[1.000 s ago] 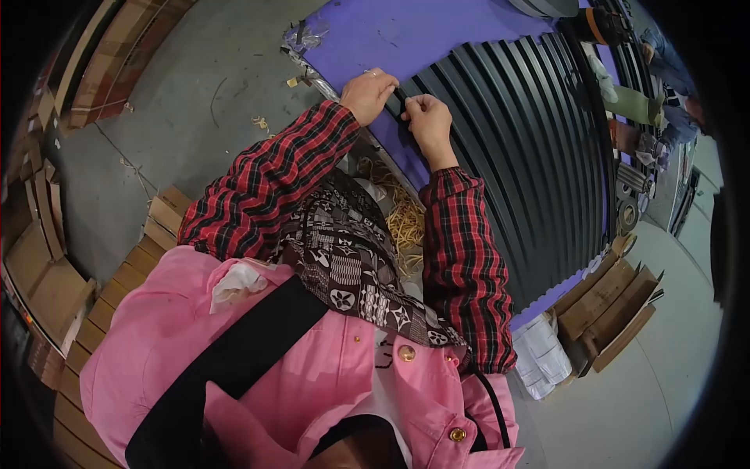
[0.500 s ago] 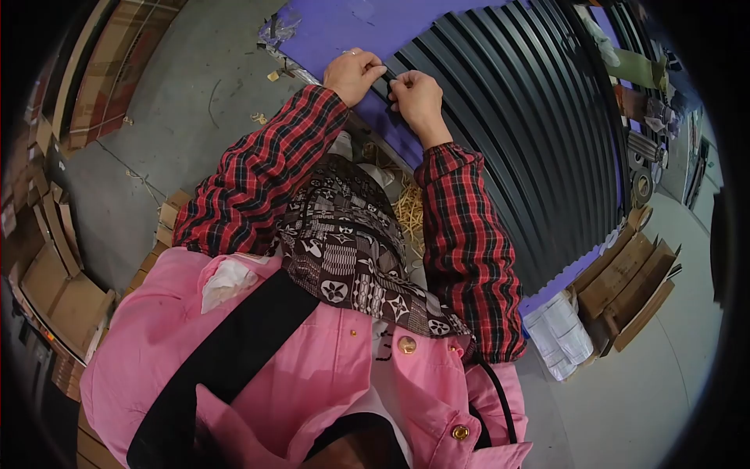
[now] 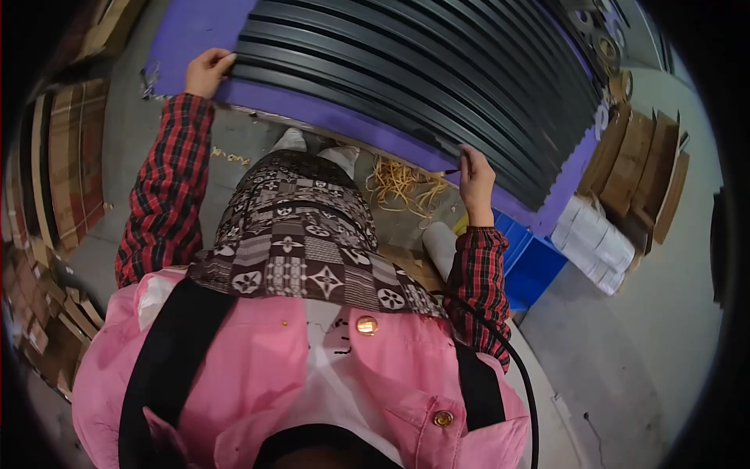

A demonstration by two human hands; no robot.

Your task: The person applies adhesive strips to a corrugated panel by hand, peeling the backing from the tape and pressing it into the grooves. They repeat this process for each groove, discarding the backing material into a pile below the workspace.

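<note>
Long black ribbed strips [image 3: 406, 70] lie side by side on a purple table surface [image 3: 187, 39]. At the left end of the nearest strip, my left hand [image 3: 208, 72] pinches the strip's end between thumb and fingers. Farther right, my right hand [image 3: 476, 178] is at the near edge of the strips, its fingers closed around the edge of the nearest one. A small dark tip shows beside its fingers over the purple border.
Yellow strapping [image 3: 402, 184] lies on the floor below the table. A blue bin [image 3: 535, 270] stands by my right forearm. White wrapped bundles [image 3: 592, 244] and folded cardboard [image 3: 637, 172] are at the right. More cardboard [image 3: 74, 164] stands at the left.
My hands, close together at the strips' left end before, are now wide apart along the near edge. The view has turned, and the blue bin now shows.
</note>
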